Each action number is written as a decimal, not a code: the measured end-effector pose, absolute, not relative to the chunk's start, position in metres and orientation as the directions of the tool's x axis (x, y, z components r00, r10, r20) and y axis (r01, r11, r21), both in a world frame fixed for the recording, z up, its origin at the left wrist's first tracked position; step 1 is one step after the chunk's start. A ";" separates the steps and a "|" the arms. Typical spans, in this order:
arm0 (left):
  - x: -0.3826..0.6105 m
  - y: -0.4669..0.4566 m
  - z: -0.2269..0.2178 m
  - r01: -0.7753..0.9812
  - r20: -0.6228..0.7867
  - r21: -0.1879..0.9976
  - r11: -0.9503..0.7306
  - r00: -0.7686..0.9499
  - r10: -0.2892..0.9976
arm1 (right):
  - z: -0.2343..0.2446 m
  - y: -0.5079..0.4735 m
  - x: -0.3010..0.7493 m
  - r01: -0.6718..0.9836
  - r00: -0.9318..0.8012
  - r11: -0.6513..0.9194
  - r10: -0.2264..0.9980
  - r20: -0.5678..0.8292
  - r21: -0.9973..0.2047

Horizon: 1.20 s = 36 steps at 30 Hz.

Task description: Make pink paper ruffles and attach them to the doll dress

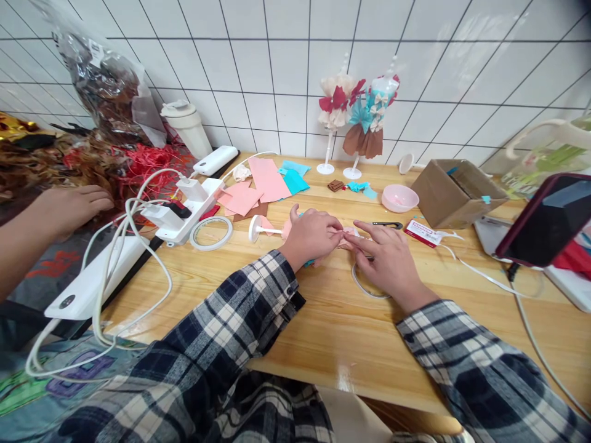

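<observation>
A small dress-form stand lies on its side on the table, its white round base (pixel 253 228) pointing left. My left hand (pixel 310 237) is closed around its body, which is mostly hidden under the palm. Bits of teal and pink paper peek out around that hand. At the form's right end my right hand (pixel 390 261) has its fingertips against a piece of pink paper (pixel 346 243), meeting the left fingertips there. A ring of white tape (pixel 369 290) lies partly beneath the right hand. Just beyond the right fingers is a black cutter (pixel 388 225).
Pink and teal paper sheets (pixel 270 179) lie behind my hands, near another tape roll (pixel 211 233). Two decorated dress forms (pixel 364 117) stand by the wall. Rightward are a pink bowl (pixel 400 198), cardboard box (pixel 455 194) and phone (pixel 547 218). A power strip (pixel 189 212) and another person's hand (pixel 74 209) are left.
</observation>
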<state>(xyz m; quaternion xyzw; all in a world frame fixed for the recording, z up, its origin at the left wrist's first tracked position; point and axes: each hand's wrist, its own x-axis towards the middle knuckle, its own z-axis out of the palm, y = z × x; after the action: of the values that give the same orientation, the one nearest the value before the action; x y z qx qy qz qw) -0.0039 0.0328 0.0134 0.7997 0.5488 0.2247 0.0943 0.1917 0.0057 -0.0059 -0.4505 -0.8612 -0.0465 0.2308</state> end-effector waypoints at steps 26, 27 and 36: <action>0.004 0.037 0.018 0.830 0.045 0.543 -0.131 0.126 0.991 | -0.024 0.019 0.195 0.672 -0.341 0.525 0.846 0.410 -0.523; 0.003 0.037 0.018 0.830 0.045 0.543 -0.130 0.125 0.991 | -0.024 0.019 0.194 0.669 -0.345 0.528 0.844 0.410 -0.523; 0.000 0.038 0.015 0.844 0.075 0.506 -0.177 0.161 0.984 | -0.015 0.017 0.195 0.660 -0.271 0.520 0.838 0.473 -0.543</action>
<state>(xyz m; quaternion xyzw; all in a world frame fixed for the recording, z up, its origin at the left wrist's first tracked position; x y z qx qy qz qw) 0.0003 0.0376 0.0149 0.7412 0.6166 0.1977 0.1770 0.1953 0.0167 -0.0153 -0.4753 -0.7881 0.1198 0.3725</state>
